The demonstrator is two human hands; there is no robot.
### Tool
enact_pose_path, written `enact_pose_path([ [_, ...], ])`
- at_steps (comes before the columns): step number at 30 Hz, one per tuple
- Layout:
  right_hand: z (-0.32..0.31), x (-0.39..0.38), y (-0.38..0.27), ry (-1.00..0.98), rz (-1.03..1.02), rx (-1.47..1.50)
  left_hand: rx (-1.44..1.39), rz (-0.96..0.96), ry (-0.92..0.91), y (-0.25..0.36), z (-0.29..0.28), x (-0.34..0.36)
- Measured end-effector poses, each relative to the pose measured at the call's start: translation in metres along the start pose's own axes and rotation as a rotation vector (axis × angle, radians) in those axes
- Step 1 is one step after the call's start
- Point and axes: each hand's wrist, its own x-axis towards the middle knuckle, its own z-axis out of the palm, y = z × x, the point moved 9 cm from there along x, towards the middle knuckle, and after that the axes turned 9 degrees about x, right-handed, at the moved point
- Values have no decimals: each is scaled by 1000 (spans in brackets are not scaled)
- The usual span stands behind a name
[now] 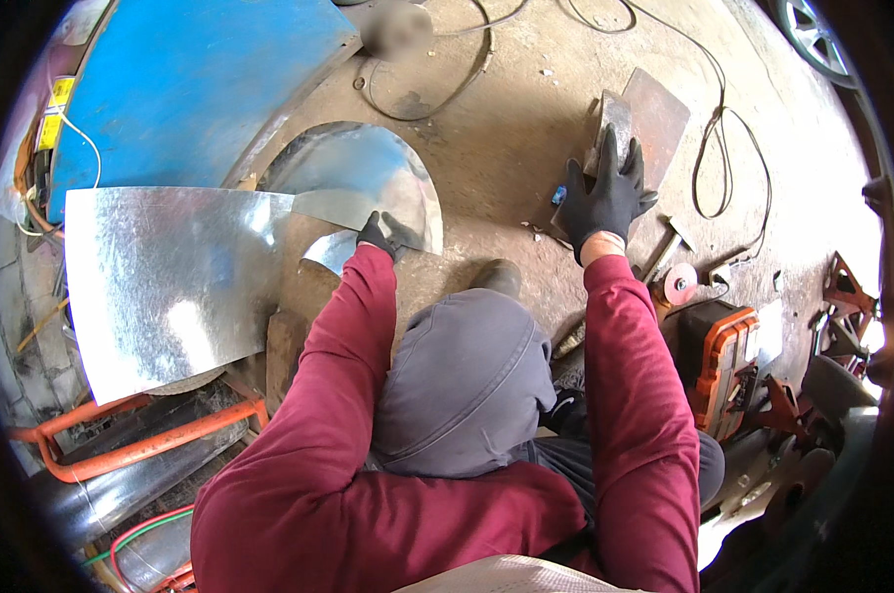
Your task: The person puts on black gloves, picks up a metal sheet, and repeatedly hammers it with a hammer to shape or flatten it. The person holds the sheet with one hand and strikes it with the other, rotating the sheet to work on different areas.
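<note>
My left hand (377,236), in a black glove, is closed on the near edge of a shiny, rounded piece of sheet metal (417,188). A smaller bright metal piece (330,251) shows just left of that hand. Further left, a large sheet of bare metal (175,287) partly meets the rounded one. My right hand (610,193), also gloved in black, has its fingers spread over a steel block (615,117). The block lies on a flat rusty plate (661,124); whether the palm touches it, I cannot tell. A small blue object (558,195) lies beside that hand.
A hammer (674,242) and a tool with a pink disc (678,285) lie right of my right forearm, near an orange-and-black case (721,366). Cables (725,109) curl over the floor. A blue panel (200,89) stands far left, above an orange tube frame (140,450).
</note>
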Motion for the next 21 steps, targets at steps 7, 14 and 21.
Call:
enact_pose_path([
  [7,-1,0,12,41,-31,74,14,557,-487,31,35,-70],
  [14,-12,-6,12,-45,48,111,92,909,-551,90,9,-221],
  [21,-40,-42,29,-61,113,101,376,1298,-891,41,46,-386],
])
